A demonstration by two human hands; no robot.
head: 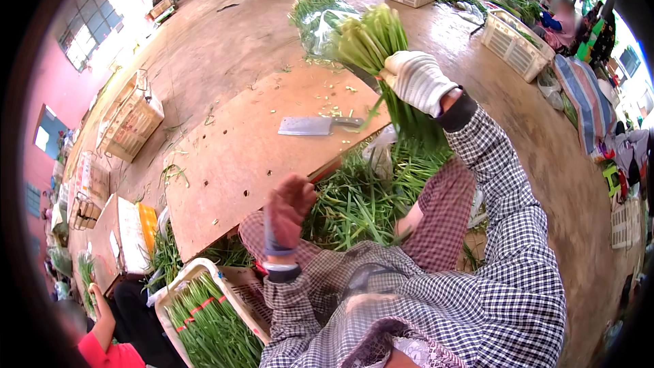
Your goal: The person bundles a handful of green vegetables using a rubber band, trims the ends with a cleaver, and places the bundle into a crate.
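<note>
In a white knit glove, my right hand (pixel 416 82) grips a bundle of green-stemmed vegetables (pixel 375 36), probably chives, above the board's right corner. Its pale cut ends point away from me and its leaves hang towards my lap. My left hand (pixel 289 207), in a reddish glove and slightly blurred, is raised over the board's near edge with nothing in it. A cleaver (pixel 306 125) lies flat on the wooden board (pixel 240 158), among small cut stem pieces. Loose green leaves (pixel 347 214) are heaped between my legs, with a clear plastic bag (pixel 379 156) on them.
Beside my left leg stands a white plastic crate (pixel 196 266) holding green bundles (pixel 214 322) tied with red bands. A bag of greens (pixel 319 20) sits beyond the board. More crates (pixel 130 117) stand on the floor. A person in red (pixel 110 350) works at lower left.
</note>
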